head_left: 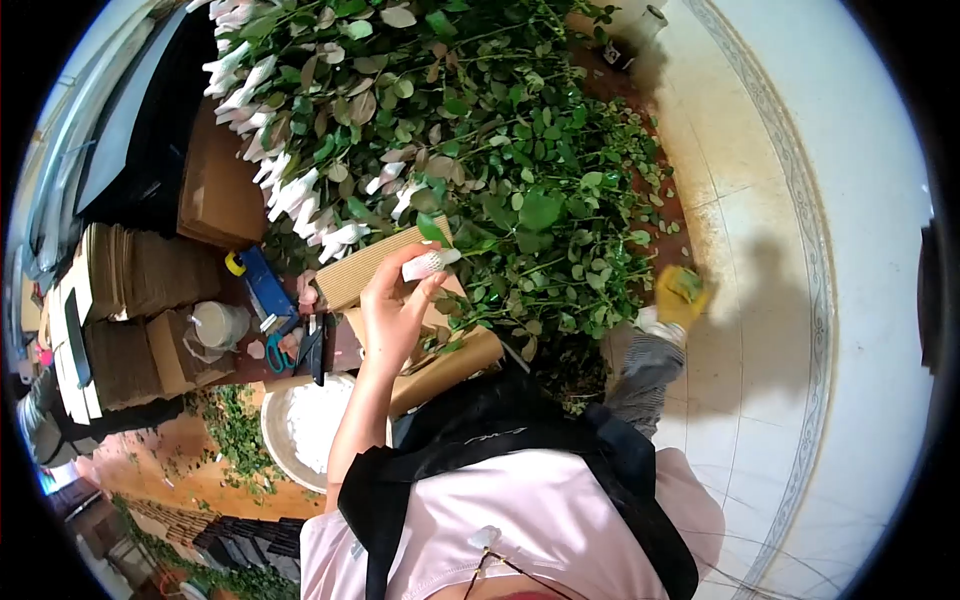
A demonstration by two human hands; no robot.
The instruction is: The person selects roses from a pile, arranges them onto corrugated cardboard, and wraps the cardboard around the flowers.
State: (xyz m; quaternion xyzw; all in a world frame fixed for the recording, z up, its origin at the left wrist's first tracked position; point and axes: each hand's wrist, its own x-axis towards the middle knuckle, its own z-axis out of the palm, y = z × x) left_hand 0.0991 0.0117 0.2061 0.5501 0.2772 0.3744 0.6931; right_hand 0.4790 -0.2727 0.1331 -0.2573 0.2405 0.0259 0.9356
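Note:
My left hand [388, 300] pinches a rose [428, 265] just below its bud, which is wrapped in a white mesh sleeve. The rose's stem runs right into the leafy pile, where I lose sight of it. My right hand [683, 296], in a yellow glove with a striped sleeve above it, is at the pile's right edge with its fingers curled. A greenish patch shows at the glove; what it grips is unclear. A large heap of roses [480, 150] lies ahead, white-sleeved buds on the left and leafy stems to the right. Corrugated cardboard [385, 262] lies behind my left hand.
Left of my arm are a white tub [300, 425], blue-handled scissors [277, 350], a blue tape dispenser [265, 290] and a white cup [218, 325]. Stacked cardboard [150, 275] stands farther left. Fallen leaves [238, 430] litter the floor. A white wall [880, 200] bounds the right side.

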